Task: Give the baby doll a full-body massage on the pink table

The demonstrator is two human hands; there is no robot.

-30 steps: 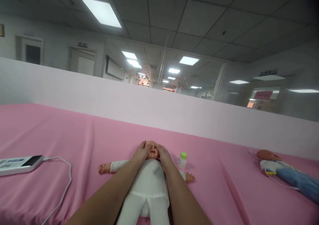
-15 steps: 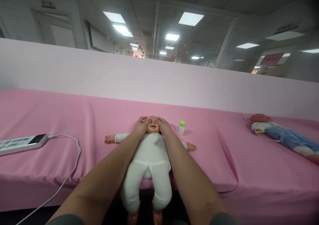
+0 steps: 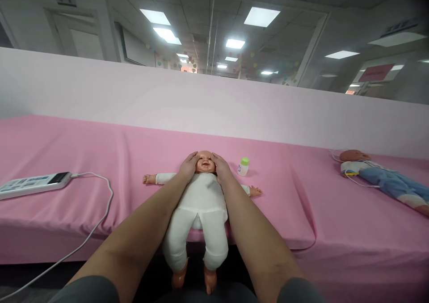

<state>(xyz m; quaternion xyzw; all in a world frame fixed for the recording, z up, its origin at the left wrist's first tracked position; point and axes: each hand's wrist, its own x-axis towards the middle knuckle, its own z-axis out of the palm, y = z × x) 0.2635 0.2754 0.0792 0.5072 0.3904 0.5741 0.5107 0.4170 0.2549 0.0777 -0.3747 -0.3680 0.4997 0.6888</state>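
Note:
A baby doll (image 3: 203, 198) in white clothes lies on its back on the pink-covered surface, its legs hanging over the front edge. My left hand (image 3: 188, 165) rests along one side of the doll's head (image 3: 205, 162), fingers extended. On the other side, my right hand (image 3: 220, 165) lies against the head in the same way. Both thumbs are near the temples, and the doll's eyes and mouth show between the hands. Its arms stretch out sideways. To the right of my right hand stands a small white bottle (image 3: 243, 169) with a light green cap.
A white handheld device (image 3: 36, 184) with a cable (image 3: 100, 222) lies at the left. At the far right is a second doll (image 3: 385, 175) in blue and white, with thin tubing. A low pale wall (image 3: 214, 104) with glass above runs behind the pink cover (image 3: 140, 155).
My thumbs have slid outward from the middle of the doll's forehead and eyes to the temples, uncovering the face. The whole view has shifted slightly.

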